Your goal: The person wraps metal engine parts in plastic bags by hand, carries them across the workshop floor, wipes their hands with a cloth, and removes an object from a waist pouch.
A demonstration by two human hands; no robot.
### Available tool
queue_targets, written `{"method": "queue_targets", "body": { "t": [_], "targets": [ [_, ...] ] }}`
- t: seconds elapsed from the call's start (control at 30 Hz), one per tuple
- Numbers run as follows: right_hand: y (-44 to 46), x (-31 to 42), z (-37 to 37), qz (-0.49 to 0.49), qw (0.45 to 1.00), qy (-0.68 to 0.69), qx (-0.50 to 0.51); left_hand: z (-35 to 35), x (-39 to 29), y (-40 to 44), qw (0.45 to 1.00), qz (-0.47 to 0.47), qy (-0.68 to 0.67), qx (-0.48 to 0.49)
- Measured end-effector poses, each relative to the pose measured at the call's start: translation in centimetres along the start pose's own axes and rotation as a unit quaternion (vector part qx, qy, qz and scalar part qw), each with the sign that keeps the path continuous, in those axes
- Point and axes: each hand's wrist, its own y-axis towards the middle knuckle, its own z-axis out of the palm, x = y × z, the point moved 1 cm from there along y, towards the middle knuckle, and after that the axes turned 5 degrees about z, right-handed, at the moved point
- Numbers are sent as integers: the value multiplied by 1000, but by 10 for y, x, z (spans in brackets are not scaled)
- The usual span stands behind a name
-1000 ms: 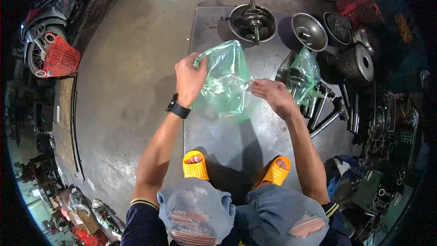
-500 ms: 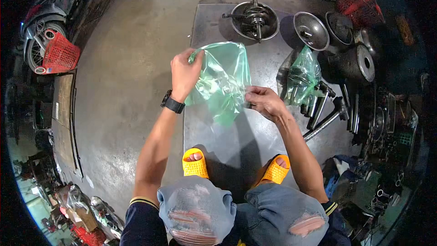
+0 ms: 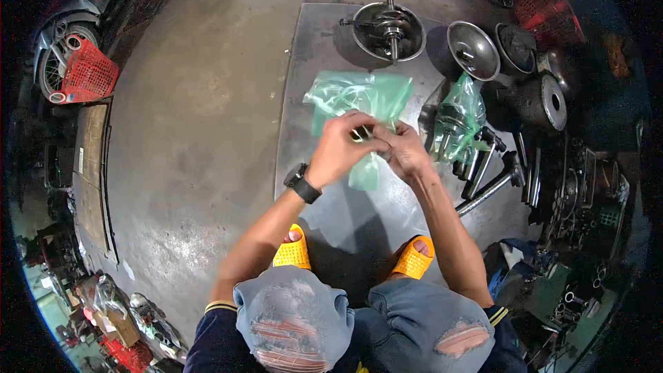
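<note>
A thin green plastic bag [image 3: 359,90] hangs crumpled between my two hands, its wide part beyond them and a tail below. My left hand [image 3: 345,146], with a black watch on the wrist, has its thumb and fingers curled together at the bag. Touching it on the right, my right hand [image 3: 402,148] pinches the gathered bag. Just right of it, a second green bag [image 3: 460,114] with dark metal parts inside lies on the metal sheet [image 3: 297,76]. What exactly sits between my fingertips is hard to make out.
Beyond the bag stands a metal bowl [image 3: 418,47] with a crankshaft [image 3: 392,31]. Another bowl [image 3: 473,48] holds small parts. Metal rods [image 3: 483,193] and a thick ring-shaped part [image 3: 554,101] lie right. A red basket [image 3: 90,72] is far left, by a motorbike.
My left hand has moved right and down to meet my right hand. The spread bag has become gathered between them and shifted right.
</note>
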Motion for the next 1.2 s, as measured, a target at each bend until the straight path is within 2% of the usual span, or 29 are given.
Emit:
{"method": "queue_targets", "body": {
  "t": [0.03, 0.07, 0.1, 0.13, 0.17, 0.23, 0.27, 0.3, 0.33, 0.37, 0.4, 0.43, 0.47, 0.53, 0.63, 0.73, 0.77, 0.8, 0.87, 0.93, 1.0, 1.03, 1.13, 1.2],
  "targets": [
    [-4, 8, 8, -21, 999, -12, -35, 1, 9, -1, 996, -55, -70, -25],
    [6, 5, -21, -21, 995, -66, -77, -2, 20, -3, 983, -112, -139, -49],
    [-2, 15, -23, -60, 996, -23, -68, -7, 28, -2, 964, -113, -224, -88],
    [-10, 28, -22, -101, 993, 21, -57, -14, 39, -2, 959, -86, -228, -145],
    [-13, 37, -29, -112, 990, 42, -80, -24, 49, -4, 960, -121, -183, -176],
    [-16, 56, -65, -137, 982, 72, -106, -42, 78, -10, 952, -131, -122, -247],
    [-14, 58, -83, -150, 979, 80, -111, -47, 88, -15, 950, -146, -103, -257],
    [-25, 68, -69, -152, 968, 139, -145, -52, 98, -20, 947, -160, -84, -267],
    [-28, 71, -64, -142, 971, 97, -168, -56, 111, -25, 943, -175, -66, -276],
    [-30, 71, -63, -131, 971, 55, -191, -58, 127, -32, 947, -222, -87, -214],
    [-31, 69, -61, -118, 969, 12, -215, -53, 121, -33, 965, -190, -44, -174],
    [-21, 62, -50, -180, 962, 57, -196, -47, 108, -33, 978, -157, -1, -135],
    [-18, 60, -45, -176, 968, 18, -179, -41, 96, -32, 987, -123, 43, -96],
    [-14, 59, -31, -168, 974, -61, -140, -33, 63, -21, 990, 3, 114, -81],
    [-11, 61, 1, -160, 969, -161, -101, -15, 4, 2, 980, 70, 181, -51],
    [-21, 77, 25, -144, 951, -269, -55, -1, 24, 11, 979, 12, 201, -20],
    [-21, 85, 23, -153, 940, -299, -50, -5, 31, 12, 993, 15, 94, -71],
    [-19, 93, 19, -163, 929, -328, -46, -11, 40, 12, 998, -11, 26, -60],
    [-12, 107, 7, -196, 900, -374, -106, -22, 57, 5, 991, -67, -111, -31],
    [5, 117, -10, -211, 872, -415, -149, -29, 46, -2, 975, -116, -184, 33],
    [29, 120, -26, -243, 806, -523, -133, -29, 45, -10, 953, -190, -223, 78],
    [41, 123, -24, -258, 768, -573, -123, -25, 47, -13, 949, -177, -254, 66],
    [82, 133, -3, -301, 575, -749, -130, -15, 57, -17, 867, -289, -406, 25],
    [119, 136, 4, -395, 462, -787, -105, -5, 63, -17, 850, -333, -407, -12]
  ]
}}
